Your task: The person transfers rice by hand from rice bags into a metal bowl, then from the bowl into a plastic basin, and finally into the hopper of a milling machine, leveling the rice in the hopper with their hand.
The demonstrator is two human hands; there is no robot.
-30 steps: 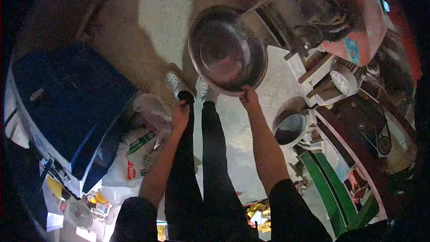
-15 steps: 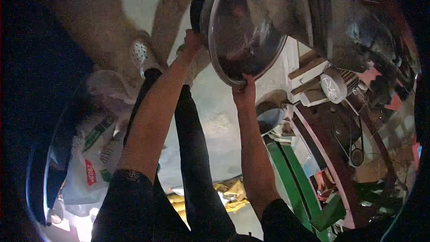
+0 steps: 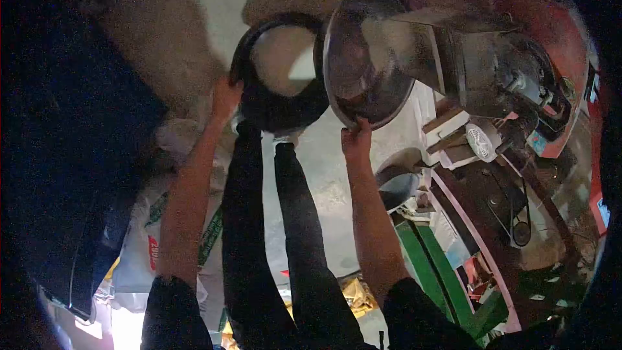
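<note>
My left hand (image 3: 226, 98) is closed on the left rim of a round black tub (image 3: 275, 110). The middle of the tub looks brownish and pale, with a bright patch at its right. To its right, a wide round metal basin (image 3: 346, 100) is tilted, its dark inside showing. My right hand (image 3: 357, 137) grips the lower edge of the basin, thumb over the rim. The two vessels sit side by side, rims close together. Reaching over the basin's right side is a grey metal chute (image 3: 447, 58) of a machine.
An electric motor (image 3: 481, 140) and a belt drive (image 3: 520, 233) are at the right, beside a green frame (image 3: 427, 266). A grey bowl (image 3: 398, 188) lies near my right forearm. White printed sacks (image 3: 139, 259) stand at the lower left, and yellow wrapping (image 3: 356, 295) is on the floor.
My left hand has moved left and slightly down with the black tub, which was mostly behind the metal basin. My right hand stays on the basin's rim. The view has shifted a little.
</note>
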